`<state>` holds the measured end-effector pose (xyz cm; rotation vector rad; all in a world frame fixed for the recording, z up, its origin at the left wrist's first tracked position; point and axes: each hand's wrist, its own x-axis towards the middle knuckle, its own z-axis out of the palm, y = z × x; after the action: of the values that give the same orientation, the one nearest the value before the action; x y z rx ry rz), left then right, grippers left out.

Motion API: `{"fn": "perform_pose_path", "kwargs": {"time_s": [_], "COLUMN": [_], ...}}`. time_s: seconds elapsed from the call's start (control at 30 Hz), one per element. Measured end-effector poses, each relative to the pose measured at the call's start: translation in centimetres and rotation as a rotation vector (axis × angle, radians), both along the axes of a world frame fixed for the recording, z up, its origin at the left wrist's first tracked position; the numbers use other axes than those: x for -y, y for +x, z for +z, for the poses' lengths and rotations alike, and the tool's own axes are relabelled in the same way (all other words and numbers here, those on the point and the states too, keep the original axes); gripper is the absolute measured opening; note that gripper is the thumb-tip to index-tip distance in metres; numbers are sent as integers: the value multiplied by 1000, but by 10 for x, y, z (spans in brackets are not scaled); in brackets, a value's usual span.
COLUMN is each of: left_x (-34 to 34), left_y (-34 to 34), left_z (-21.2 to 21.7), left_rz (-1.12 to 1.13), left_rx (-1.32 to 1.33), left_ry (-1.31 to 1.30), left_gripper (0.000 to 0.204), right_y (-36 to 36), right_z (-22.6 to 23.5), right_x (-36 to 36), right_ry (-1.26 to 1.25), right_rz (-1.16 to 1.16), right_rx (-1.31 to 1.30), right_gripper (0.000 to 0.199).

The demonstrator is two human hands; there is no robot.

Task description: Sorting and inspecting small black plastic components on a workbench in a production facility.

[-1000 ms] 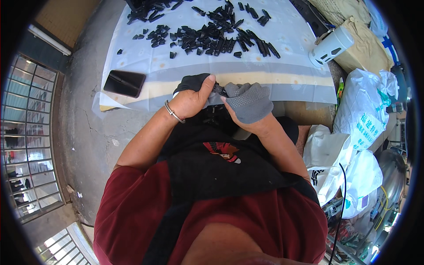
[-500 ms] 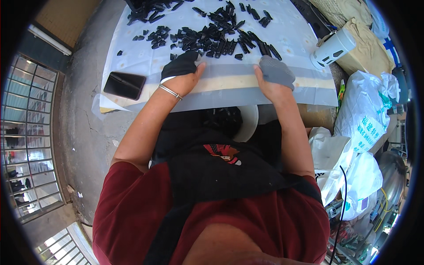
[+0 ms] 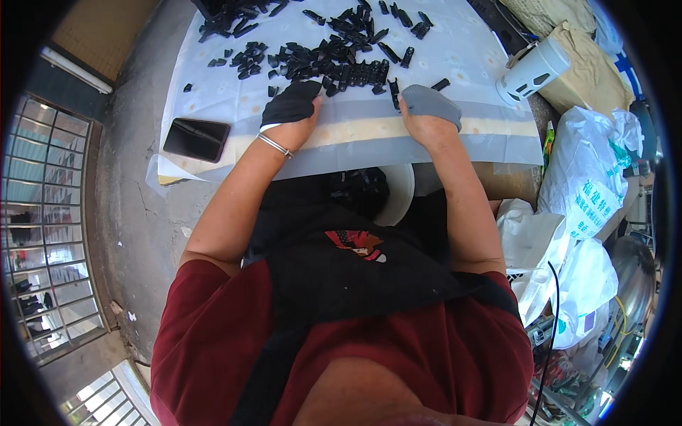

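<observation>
My left hand (image 3: 293,115), in a black fingerless-style glove, is closed at the near edge of a pile of small black plastic parts (image 3: 312,60). Its thumb shows, while its curled fingers and anything in them are hidden. To the right, my right hand (image 3: 431,116) wears a grey glove and is curled, palm down. At its thumb tip a narrow black plastic piece (image 3: 395,92) sticks out, and the fingers behind it are covered. Between the hands and just beyond, several long black pieces (image 3: 364,74) lie side by side in a row. One loose piece (image 3: 441,84) rests beyond the right glove.
A dark phone (image 3: 197,139) lies on the table's left side. At the right edge stands a white tumbler (image 3: 533,71). Below the table edge, a pale bucket (image 3: 399,197) holds black parts. White plastic bags (image 3: 581,174) crowd the right side.
My right hand has moved slightly left, toward the pile. Long pieces that lay beyond it are now nearer the row in the middle. The left hand has barely moved.
</observation>
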<state>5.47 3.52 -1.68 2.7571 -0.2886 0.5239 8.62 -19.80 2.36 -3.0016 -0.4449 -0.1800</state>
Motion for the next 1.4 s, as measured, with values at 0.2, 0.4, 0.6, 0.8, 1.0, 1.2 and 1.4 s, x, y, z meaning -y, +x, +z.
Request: {"fn": "perform_pose_path", "kwargs": {"time_s": [0.2, 0.4, 0.6, 0.8, 1.0, 1.2, 1.4], "left_x": [-2, -3, -7, -3, 9, 10, 38], "left_y": [-19, -22, -30, -33, -44, -44, -73], "left_z": [14, 5, 21, 20, 42, 31, 20], "left_rz": [33, 24, 64, 57, -177, -479, -21], "left_rx": [-172, -226, -656, -599, -583, -330, -726], "left_ry": [-270, -460, -393, -492, -620, -532, -1053], "left_gripper": [25, 31, 48, 49, 51, 47, 63], "right_y": [3, 30, 45, 32, -39, -71, -80], "right_z": [13, -1, 7, 14, -1, 13, -2], "right_x": [10, -6, -4, -2, -13, -24, -36], "right_ry": [-149, -345, -433, -176, 593, 484, 671], "right_rz": [112, 323, 432, 412, 613, 615, 476], "right_rx": [204, 222, 123, 216, 42, -58, 189], "right_gripper": [19, 29, 23, 22, 26, 26, 26]}}
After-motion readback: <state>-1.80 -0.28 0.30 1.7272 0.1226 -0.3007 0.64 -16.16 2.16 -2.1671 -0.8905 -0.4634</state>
